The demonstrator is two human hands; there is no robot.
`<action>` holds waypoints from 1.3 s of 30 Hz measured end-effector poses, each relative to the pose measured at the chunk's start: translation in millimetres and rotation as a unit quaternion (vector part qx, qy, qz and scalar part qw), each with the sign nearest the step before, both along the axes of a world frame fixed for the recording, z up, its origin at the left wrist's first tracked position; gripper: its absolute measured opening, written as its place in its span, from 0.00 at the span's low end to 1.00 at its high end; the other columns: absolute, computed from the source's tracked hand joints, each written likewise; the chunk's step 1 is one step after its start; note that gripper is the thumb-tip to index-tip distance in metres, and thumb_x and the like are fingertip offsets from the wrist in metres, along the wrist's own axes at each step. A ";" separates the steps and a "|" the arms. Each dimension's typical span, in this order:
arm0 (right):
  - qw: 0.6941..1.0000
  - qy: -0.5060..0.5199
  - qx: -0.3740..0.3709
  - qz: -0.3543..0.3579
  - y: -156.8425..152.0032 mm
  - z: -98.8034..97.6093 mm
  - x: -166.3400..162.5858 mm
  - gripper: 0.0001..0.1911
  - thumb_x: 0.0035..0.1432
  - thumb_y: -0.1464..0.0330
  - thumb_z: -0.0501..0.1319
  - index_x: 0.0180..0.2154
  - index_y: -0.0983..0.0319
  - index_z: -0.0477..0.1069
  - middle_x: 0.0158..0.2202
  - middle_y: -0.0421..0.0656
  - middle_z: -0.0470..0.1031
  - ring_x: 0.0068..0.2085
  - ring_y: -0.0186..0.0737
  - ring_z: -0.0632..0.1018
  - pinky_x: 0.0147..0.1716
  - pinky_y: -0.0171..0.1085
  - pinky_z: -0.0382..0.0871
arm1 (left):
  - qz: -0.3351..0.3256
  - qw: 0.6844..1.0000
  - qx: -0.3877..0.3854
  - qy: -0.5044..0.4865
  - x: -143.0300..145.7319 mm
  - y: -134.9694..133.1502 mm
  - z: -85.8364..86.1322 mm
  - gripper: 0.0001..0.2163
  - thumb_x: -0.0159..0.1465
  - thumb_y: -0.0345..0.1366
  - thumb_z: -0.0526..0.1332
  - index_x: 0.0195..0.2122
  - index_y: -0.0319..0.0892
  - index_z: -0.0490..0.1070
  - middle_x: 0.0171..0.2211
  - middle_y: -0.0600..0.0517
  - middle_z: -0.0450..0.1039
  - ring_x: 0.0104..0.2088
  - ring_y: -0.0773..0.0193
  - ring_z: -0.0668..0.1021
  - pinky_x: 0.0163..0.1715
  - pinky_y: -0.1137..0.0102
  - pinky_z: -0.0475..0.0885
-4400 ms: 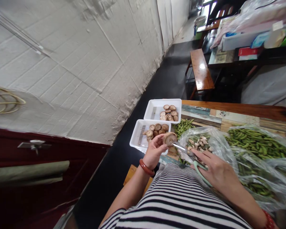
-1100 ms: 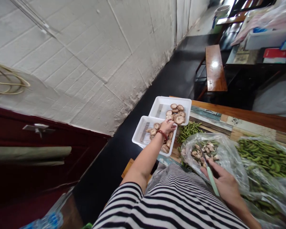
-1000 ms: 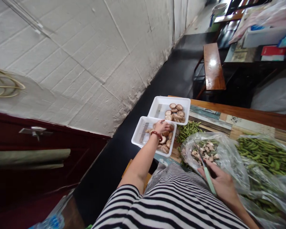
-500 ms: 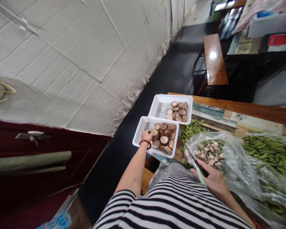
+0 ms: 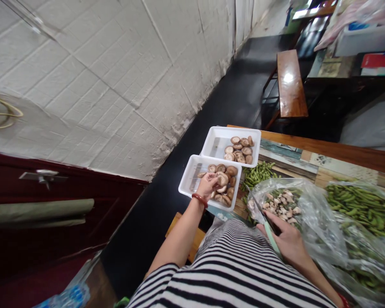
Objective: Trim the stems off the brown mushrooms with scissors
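Note:
My left hand (image 5: 208,185), with a red bangle at the wrist, pinches a mushroom (image 5: 222,179) above the nearer white tray (image 5: 185,184). Brown mushroom caps (image 5: 232,170) lie in that tray's right part. In my right hand (image 5: 285,235) are scissors (image 5: 270,234) with pale green handles, blades pointing up and left beside a clear plastic bag (image 5: 311,196). Cut mushroom stems (image 5: 284,204) sit in the bag. Whether the blades are parted is hard to make out.
A second white tray (image 5: 211,147) holding mushrooms stands behind the first. Green pods (image 5: 259,174) lie on the patterned table (image 5: 303,169), and a bag of more pods (image 5: 365,203) is at the right. A wooden bench (image 5: 290,85) stands beyond; a white wall (image 5: 115,85) rises on the left.
My left hand has moved right and lifted a mushroom from the nearer tray. My right hand, still around the scissors, has barely moved.

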State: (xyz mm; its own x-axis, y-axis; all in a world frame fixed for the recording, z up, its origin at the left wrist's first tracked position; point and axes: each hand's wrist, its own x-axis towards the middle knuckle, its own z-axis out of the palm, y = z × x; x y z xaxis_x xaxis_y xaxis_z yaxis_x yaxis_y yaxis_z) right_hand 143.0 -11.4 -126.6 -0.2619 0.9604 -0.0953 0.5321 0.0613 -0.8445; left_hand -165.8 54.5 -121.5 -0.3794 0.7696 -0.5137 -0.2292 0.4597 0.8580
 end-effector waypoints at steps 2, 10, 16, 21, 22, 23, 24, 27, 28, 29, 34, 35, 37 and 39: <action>1.000 -0.005 0.021 0.011 4.5 4.6 4.9 0.22 0.62 0.53 0.64 0.53 0.56 0.81 0.51 0.47 0.85 0.51 0.55 0.85 0.52 0.49 0.82 | -0.015 0.998 0.036 -0.050 18.0 -6.3 13.3 0.23 0.52 0.40 0.78 0.45 0.40 0.74 0.39 0.48 0.79 0.36 0.62 0.81 0.40 0.62 0.81; 0.980 -0.075 0.179 0.042 14.1 24.9 33.0 0.24 0.67 0.53 0.61 0.60 0.56 0.75 0.52 0.47 0.84 0.50 0.50 0.85 0.48 0.46 0.80 | -0.065 0.981 0.105 -0.149 60.9 -26.3 50.8 0.27 0.46 0.36 0.79 0.48 0.39 0.79 0.46 0.44 0.81 0.45 0.55 0.82 0.48 0.58 0.78; 0.934 -0.167 0.307 0.071 20.1 41.3 48.9 0.23 0.69 0.56 0.60 0.60 0.59 0.73 0.42 0.45 0.83 0.40 0.46 0.84 0.37 0.42 0.76 | -0.083 0.975 0.116 -0.171 75.2 -38.6 62.4 0.27 0.46 0.38 0.81 0.48 0.40 0.79 0.45 0.44 0.82 0.45 0.54 0.82 0.48 0.59 0.77; 0.944 -0.127 0.286 0.107 23.5 43.9 49.7 0.27 0.67 0.53 0.61 0.61 0.60 0.71 0.43 0.47 0.80 0.43 0.48 0.82 0.44 0.45 0.76 | -0.080 0.977 0.113 -0.161 83.2 -42.9 63.7 0.26 0.47 0.37 0.80 0.47 0.39 0.79 0.43 0.45 0.82 0.41 0.58 0.82 0.44 0.64 0.78; 0.949 -0.120 0.273 0.098 22.8 41.9 49.4 0.27 0.68 0.53 0.61 0.61 0.60 0.71 0.43 0.47 0.80 0.42 0.47 0.82 0.44 0.45 0.77 | -0.077 0.979 0.108 -0.158 83.8 -43.4 63.4 0.26 0.47 0.37 0.79 0.47 0.39 0.79 0.42 0.45 0.82 0.41 0.58 0.82 0.43 0.64 0.78; 0.955 -0.112 0.260 0.086 21.8 39.3 49.1 0.27 0.68 0.53 0.60 0.62 0.59 0.70 0.44 0.47 0.80 0.42 0.47 0.82 0.44 0.45 0.77 | -0.075 0.980 0.101 -0.154 84.1 -44.0 62.9 0.25 0.48 0.37 0.79 0.47 0.38 0.80 0.42 0.45 0.82 0.40 0.59 0.82 0.41 0.66 0.78; 0.961 -0.104 0.247 0.074 20.4 36.3 48.9 0.26 0.68 0.54 0.60 0.62 0.58 0.70 0.44 0.46 0.81 0.42 0.46 0.82 0.44 0.44 0.77 | -0.074 0.981 0.094 -0.150 84.3 -44.8 62.3 0.24 0.48 0.37 0.78 0.47 0.38 0.80 0.42 0.45 0.82 0.39 0.60 0.82 0.39 0.67 0.78; 0.968 -0.089 0.226 0.063 15.3 28.0 48.4 0.25 0.68 0.55 0.60 0.61 0.58 0.71 0.47 0.46 0.81 0.42 0.45 0.83 0.42 0.43 0.78 | -0.074 0.983 0.082 -0.145 84.8 -47.4 60.5 0.22 0.49 0.36 0.77 0.45 0.38 0.80 0.41 0.46 0.81 0.36 0.62 0.81 0.36 0.69 0.77; 0.968 -0.091 0.225 0.071 13.9 26.5 48.2 0.24 0.68 0.55 0.60 0.61 0.57 0.71 0.47 0.46 0.81 0.42 0.45 0.83 0.42 0.43 0.78 | -0.074 0.983 0.081 -0.145 85.3 -48.1 60.1 0.22 0.49 0.36 0.77 0.45 0.38 0.80 0.41 0.46 0.81 0.35 0.62 0.81 0.36 0.69 0.77; 0.966 -0.096 0.225 0.084 12.7 25.7 48.0 0.24 0.68 0.56 0.60 0.61 0.57 0.71 0.46 0.46 0.81 0.42 0.45 0.83 0.42 0.43 0.79 | -0.074 0.983 0.081 -0.145 85.9 -48.5 59.8 0.22 0.49 0.36 0.77 0.45 0.38 0.80 0.41 0.46 0.81 0.36 0.62 0.81 0.36 0.69 0.77; 0.954 -0.140 0.239 0.111 13.5 29.0 47.0 0.22 0.70 0.60 0.57 0.62 0.56 0.72 0.46 0.46 0.83 0.43 0.48 0.84 0.40 0.45 0.79 | -0.087 0.982 0.097 -0.135 90.5 -44.2 61.2 0.23 0.49 0.32 0.75 0.47 0.40 0.79 0.45 0.46 0.81 0.41 0.60 0.82 0.42 0.67 0.77; 0.955 -0.141 0.240 0.103 14.7 29.5 47.0 0.22 0.70 0.60 0.57 0.61 0.56 0.73 0.46 0.46 0.83 0.44 0.48 0.84 0.39 0.44 0.79 | -0.091 0.982 0.099 -0.130 91.2 -42.5 61.3 0.23 0.49 0.31 0.74 0.48 0.41 0.80 0.46 0.46 0.81 0.42 0.60 0.81 0.43 0.68 0.77; 0.959 -0.133 0.235 0.083 17.2 28.4 47.0 0.22 0.70 0.60 0.57 0.61 0.56 0.73 0.47 0.46 0.84 0.44 0.48 0.85 0.39 0.43 0.79 | -0.091 0.984 0.089 -0.126 91.6 -39.2 59.7 0.23 0.48 0.28 0.72 0.48 0.41 0.80 0.47 0.47 0.81 0.44 0.60 0.81 0.43 0.68 0.77; 0.965 -0.120 0.222 0.067 18.8 24.6 47.0 0.22 0.69 0.58 0.58 0.60 0.57 0.74 0.48 0.46 0.84 0.46 0.48 0.85 0.40 0.43 0.80 | -0.084 0.986 0.065 -0.129 90.3 -36.4 54.8 0.23 0.48 0.27 0.71 0.47 0.42 0.80 0.45 0.48 0.81 0.42 0.61 0.81 0.41 0.70 0.77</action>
State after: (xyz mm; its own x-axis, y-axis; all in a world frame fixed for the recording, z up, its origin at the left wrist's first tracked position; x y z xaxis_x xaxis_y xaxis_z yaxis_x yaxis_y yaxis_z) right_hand 190.0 7.4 -102.1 -0.4080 0.8797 0.2442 0.6715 0.4703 -0.5726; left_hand -75.6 18.1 -66.6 -0.1104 0.8763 -0.4690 -0.3785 0.3992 0.8351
